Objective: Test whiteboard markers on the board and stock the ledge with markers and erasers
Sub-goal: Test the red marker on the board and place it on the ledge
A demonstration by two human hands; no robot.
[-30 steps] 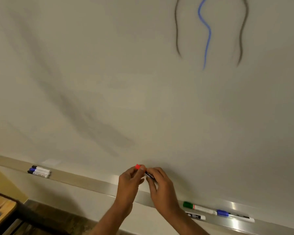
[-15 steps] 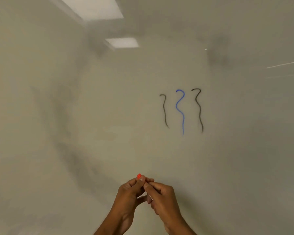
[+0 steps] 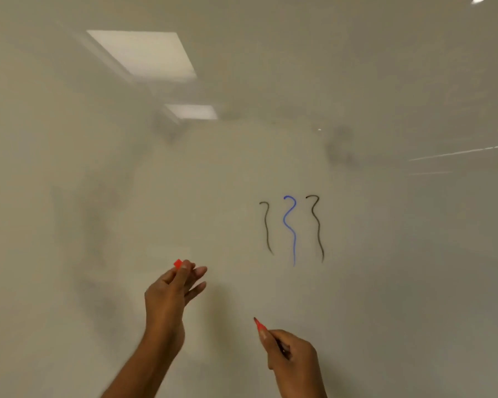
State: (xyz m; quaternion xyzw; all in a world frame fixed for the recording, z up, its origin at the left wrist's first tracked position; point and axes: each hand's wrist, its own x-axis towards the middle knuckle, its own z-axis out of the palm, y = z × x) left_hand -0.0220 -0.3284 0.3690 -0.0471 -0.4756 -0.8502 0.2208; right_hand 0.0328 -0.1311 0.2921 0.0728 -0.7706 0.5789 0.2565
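The uncapped red marker [image 3: 260,327] sits in your right hand [image 3: 293,357], fingers grasping it, tip near the board [image 3: 400,268], below three squiggles [image 3: 290,225]. Your left hand [image 3: 167,300] pinches its cap [image 3: 178,264]. Testing red seems next: press the tip and draw beside them.

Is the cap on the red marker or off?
Off. The left hand pinches the red cap, apart from the marker, whose bare red tip sticks out of the right hand.

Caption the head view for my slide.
Left hand pinches the red cap; right hand holds the uncapped red marker below three squiggles on the whiteboard.
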